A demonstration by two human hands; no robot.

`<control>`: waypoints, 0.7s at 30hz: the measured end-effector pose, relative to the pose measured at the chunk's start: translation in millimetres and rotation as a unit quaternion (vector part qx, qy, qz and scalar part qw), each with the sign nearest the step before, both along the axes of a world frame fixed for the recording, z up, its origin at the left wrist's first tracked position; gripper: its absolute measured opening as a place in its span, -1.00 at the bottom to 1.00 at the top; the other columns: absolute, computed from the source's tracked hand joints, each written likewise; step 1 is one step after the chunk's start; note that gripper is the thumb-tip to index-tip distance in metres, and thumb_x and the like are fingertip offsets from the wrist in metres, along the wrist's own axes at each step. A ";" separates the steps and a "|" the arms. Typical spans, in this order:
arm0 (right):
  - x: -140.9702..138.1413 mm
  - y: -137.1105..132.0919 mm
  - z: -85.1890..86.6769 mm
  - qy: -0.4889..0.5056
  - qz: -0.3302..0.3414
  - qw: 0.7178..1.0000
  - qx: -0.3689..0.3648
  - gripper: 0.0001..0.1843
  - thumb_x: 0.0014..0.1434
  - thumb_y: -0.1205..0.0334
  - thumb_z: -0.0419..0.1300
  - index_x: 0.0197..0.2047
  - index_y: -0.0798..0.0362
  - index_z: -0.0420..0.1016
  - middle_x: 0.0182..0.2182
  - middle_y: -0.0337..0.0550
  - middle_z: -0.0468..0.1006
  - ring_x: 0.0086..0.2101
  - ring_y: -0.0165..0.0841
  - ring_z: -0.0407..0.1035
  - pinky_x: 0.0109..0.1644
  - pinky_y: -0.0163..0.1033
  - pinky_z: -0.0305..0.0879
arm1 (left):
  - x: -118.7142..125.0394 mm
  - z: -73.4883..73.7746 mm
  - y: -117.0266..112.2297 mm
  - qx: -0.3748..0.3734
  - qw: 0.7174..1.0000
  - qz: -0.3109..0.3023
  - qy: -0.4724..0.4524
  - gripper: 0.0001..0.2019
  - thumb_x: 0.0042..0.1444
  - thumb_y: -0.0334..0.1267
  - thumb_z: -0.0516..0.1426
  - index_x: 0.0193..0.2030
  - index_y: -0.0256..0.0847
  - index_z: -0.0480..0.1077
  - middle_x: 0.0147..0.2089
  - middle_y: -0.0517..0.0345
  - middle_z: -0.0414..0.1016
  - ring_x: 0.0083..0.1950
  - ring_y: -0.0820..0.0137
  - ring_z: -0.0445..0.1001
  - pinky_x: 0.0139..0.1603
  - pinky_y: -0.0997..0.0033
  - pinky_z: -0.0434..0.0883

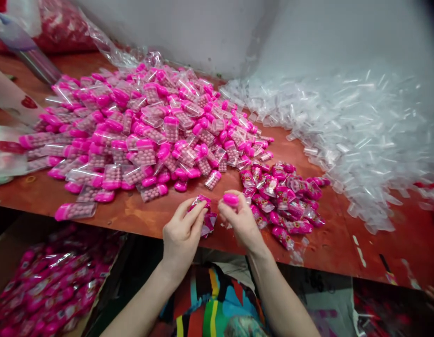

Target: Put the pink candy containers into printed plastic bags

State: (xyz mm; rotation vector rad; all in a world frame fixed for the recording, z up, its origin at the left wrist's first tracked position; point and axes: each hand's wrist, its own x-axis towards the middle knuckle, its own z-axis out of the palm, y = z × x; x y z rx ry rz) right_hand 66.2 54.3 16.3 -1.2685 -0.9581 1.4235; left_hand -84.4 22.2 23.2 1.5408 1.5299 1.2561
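Observation:
My left hand (pixel 181 236) is closed, pinching a pink printed wrapper (pixel 209 223) over the table's front edge. To its right, my right hand (pixel 244 223) grips a small candy bottle by its body, with the bright pink cap (pixel 231 199) showing; the fingers hide most of the rest. The two hands are a little apart. Behind them spreads a large heap of clear candy bottles (pixel 146 154) with pink caps and pale pink balls inside. Just right of my right hand lies a smaller pile of wrapped pink bottles (pixel 290 201).
Clear, capless plastic containers (pixel 357 135) form a big heap along the right. A box (pixel 109 276) of wrapped pink pieces stands below the table's left edge. Plastic bags (pixel 67 28) lie at the back left, and a wall (pixel 217 37) rises behind the red-brown table (pixel 329 250).

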 end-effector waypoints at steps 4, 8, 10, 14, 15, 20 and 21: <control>-11.8 -17.6 0.5 0.036 -0.042 0.998 0.003 -0.61 0.03 0.21 0.34 -0.09 -0.03 0.31 -0.36 -0.32 0.41 -0.42 -0.46 0.31 -0.34 -0.35 0.30 | 12.2 3.5 0.5 -0.068 0.995 -0.015 -0.076 -0.73 0.09 -0.25 0.22 -0.04 -0.02 0.56 0.01 0.03 0.52 -0.03 0.21 0.50 0.09 0.25 0.38; 1.2 -14.9 2.8 0.010 -0.016 1.000 0.020 -0.67 0.07 0.24 0.30 -0.10 -0.03 0.33 -0.41 -0.36 0.36 -0.47 -0.48 0.27 -0.40 -0.37 0.27 | 15.6 10.8 0.5 -0.204 0.944 -0.005 -0.258 -0.70 -0.02 -0.19 0.30 -0.10 -0.15 0.55 -0.15 0.05 0.56 -0.29 0.34 0.51 -0.23 0.38 0.45; 9.3 -15.2 5.7 0.002 0.016 1.000 0.024 -0.68 0.07 0.22 0.30 -0.10 -0.03 0.34 -0.41 -0.36 0.37 -0.48 -0.48 0.27 -0.40 -0.36 0.27 | 13.7 13.7 2.0 -0.242 0.926 -0.038 -0.287 -0.82 -0.06 -0.19 0.32 -0.33 -0.24 0.57 -0.36 0.11 0.53 -0.38 0.41 0.44 -0.36 0.49 0.38; 12.1 -20.6 3.9 0.031 0.030 0.999 0.014 -0.58 0.01 0.22 0.36 -0.06 -0.04 0.34 -0.32 -0.32 0.46 -0.38 -0.44 0.37 -0.27 -0.33 0.33 | 15.2 8.5 3.2 -0.260 0.911 -0.039 -0.317 -0.70 -0.07 -0.18 0.32 -0.66 -0.27 0.39 -0.69 0.29 0.23 -0.61 0.57 0.16 -0.60 0.56 0.10; 10.1 -22.4 1.4 0.045 0.022 0.999 0.012 -0.55 0.00 0.22 0.37 -0.05 -0.04 0.34 -0.31 -0.31 0.48 -0.35 -0.43 0.38 -0.24 -0.31 0.34 | 17.8 5.3 2.8 -0.266 0.902 -0.030 -0.339 -0.66 -0.07 -0.17 0.32 -0.68 -0.26 0.35 -0.72 0.31 0.18 -0.64 0.59 0.10 -0.62 0.56 0.04; 2.4 -28.9 -10.6 0.069 -0.053 0.996 0.024 -0.59 0.05 0.26 0.32 -0.03 -0.01 0.34 -0.44 -0.36 0.44 -0.43 -0.45 0.34 -0.27 -0.31 0.31 | 33.0 -3.6 -0.5 -0.306 0.849 0.001 -0.431 -0.64 -0.12 -0.17 0.36 -0.65 -0.27 0.29 -0.74 0.34 0.15 -0.68 0.64 0.06 -0.64 0.57 -0.02; 3.5 -29.0 -10.5 0.065 -0.053 0.996 0.028 -0.61 0.06 0.26 0.31 -0.04 -0.01 0.34 -0.44 -0.36 0.44 -0.43 -0.45 0.33 -0.28 -0.31 0.30 | 33.9 -2.2 -0.7 -0.317 0.842 -0.007 -0.436 -0.65 -0.12 -0.16 0.36 -0.63 -0.27 0.30 -0.75 0.35 0.15 -0.68 0.64 0.07 -0.64 0.57 -0.02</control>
